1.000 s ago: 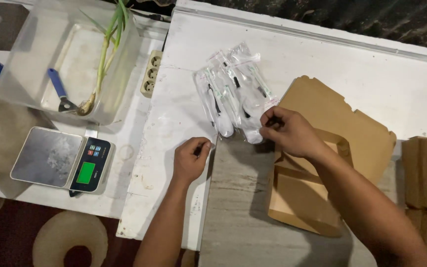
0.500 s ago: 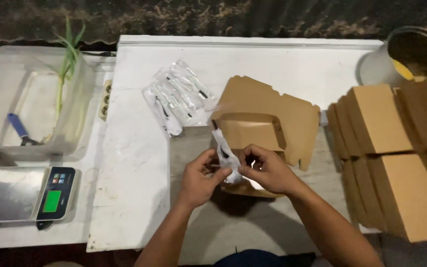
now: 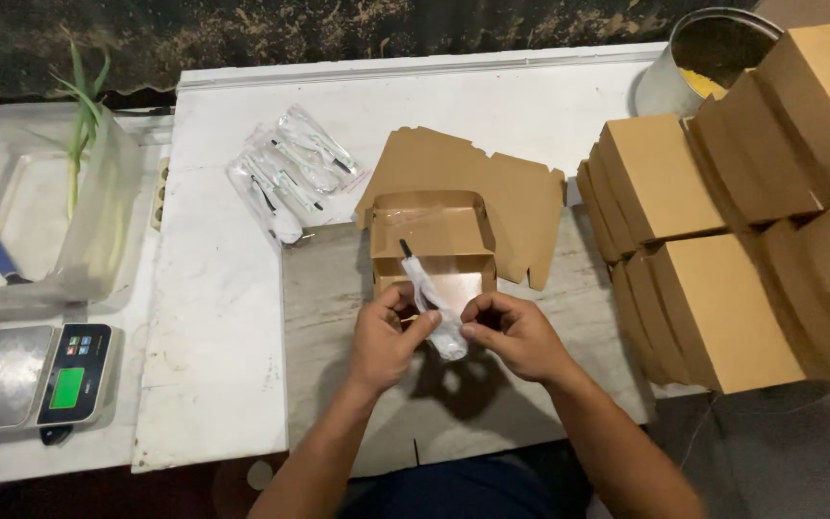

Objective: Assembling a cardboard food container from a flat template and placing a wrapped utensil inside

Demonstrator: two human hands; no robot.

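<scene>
**Both hands hold one wrapped utensil over the open box**

The left hand (image 3: 386,336) and the right hand (image 3: 516,336) meet near the middle of the table, fingertips pinched on a slim clear plastic sachet with a black-handled utensil inside (image 3: 431,300). The sachet's long axis runs on a slant: its dark handle end points far and left, over the tray, and its pale, wider end points near and right, down between the two thumbs. It is lifted, tilted, and sits over the near edge of the open brown cardboard box (image 3: 434,240).

That box lies with its lid flaps spread flat toward the far right (the flaps reach close to the stacked boxes). Just left of it, on the white tabletop (image 3: 213,317), lies a loose heap of the same clear sachets (image 3: 290,173), well apart from the hands. To the right a stack of closed brown cardboard boxes (image 3: 713,240) walls off that side, with a round metal pot (image 3: 694,58) beyond it.

Bare white surface lies to the left of the hands, up to the table's left edge. Past it stand a clear plastic tub holding green stalks (image 3: 79,211) and a small digital kitchen scale (image 3: 31,375). The near table edge is just below the wrists.
</scene>
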